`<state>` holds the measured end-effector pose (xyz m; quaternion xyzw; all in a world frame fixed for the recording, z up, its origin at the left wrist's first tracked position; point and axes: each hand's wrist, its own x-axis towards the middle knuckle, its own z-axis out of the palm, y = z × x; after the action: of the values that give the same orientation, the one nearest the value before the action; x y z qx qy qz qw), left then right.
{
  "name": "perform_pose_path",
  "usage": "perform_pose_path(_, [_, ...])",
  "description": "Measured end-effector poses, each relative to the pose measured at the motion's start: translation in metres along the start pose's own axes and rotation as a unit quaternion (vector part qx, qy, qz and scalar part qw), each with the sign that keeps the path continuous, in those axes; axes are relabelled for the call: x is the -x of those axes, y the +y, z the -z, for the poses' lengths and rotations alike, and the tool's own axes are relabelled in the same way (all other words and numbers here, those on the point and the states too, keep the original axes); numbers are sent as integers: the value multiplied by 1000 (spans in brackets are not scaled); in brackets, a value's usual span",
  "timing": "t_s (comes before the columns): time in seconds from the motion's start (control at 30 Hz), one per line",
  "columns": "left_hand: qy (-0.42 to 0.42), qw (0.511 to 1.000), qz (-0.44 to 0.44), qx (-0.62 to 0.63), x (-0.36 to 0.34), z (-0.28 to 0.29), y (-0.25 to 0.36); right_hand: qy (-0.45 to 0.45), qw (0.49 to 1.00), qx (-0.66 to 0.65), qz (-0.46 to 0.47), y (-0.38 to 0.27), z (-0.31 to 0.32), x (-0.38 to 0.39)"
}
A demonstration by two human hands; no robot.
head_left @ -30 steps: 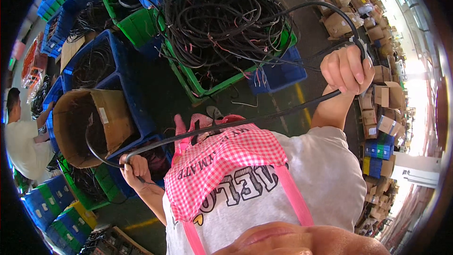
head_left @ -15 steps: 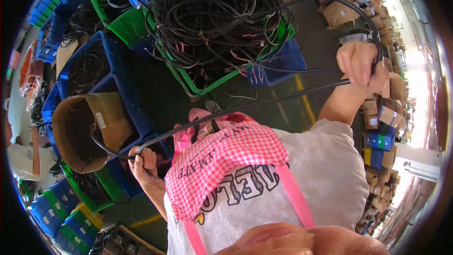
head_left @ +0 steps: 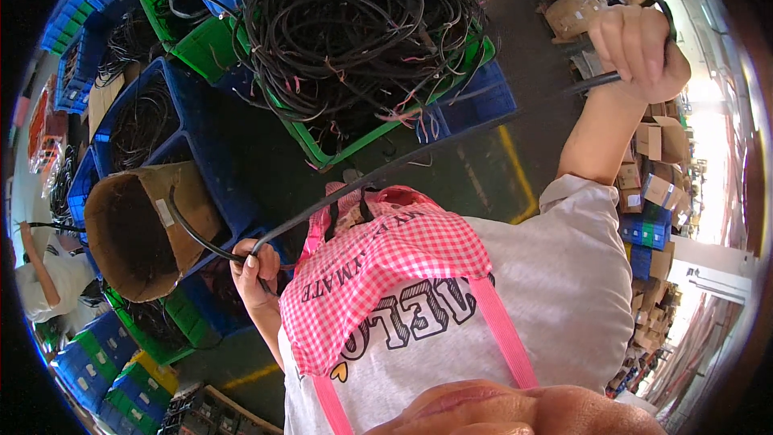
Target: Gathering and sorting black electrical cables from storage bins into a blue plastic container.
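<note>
A black cable (head_left: 282,228) runs slantwise across my front, from low left to high right. My left hand (head_left: 256,272) is closed around it by the cardboard box, and a short curved end of cable sticks up from that grip. High on the right, my right hand (head_left: 636,48) grips the cable with bent fingers, and black loops arch above the knuckles. Beyond the stretched cable lies a big tangled heap of black cables (head_left: 346,40) with bare pink and white wire ends. It overflows a green crate (head_left: 316,153).
An open cardboard box (head_left: 200,213) rests on blue bins (head_left: 211,173) to my left. Another green crate (head_left: 205,44) and a blue crate (head_left: 475,109) flank the heap. Cartons (head_left: 664,141) are stacked far right. Another person's arm (head_left: 40,270) shows at the far left.
My right hand has moved up and outward to the right, pulling the cable along. The strand trailing near the heap has lifted away. My left hand stays nearly in place, still gripping.
</note>
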<state>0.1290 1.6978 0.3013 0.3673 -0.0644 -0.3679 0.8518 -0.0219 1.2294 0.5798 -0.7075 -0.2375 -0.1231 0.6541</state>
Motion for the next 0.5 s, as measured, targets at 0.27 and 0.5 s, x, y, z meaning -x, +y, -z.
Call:
perform_pose_path(0.27, [7, 1000, -5, 6, 2, -3, -8, -51, 999, -10, 6, 12, 8, -16])
perform_pose_path(0.5, [5, 1000, -28, 5, 5, -2, -16, -50, 999, -17, 6, 30, 17, -23])
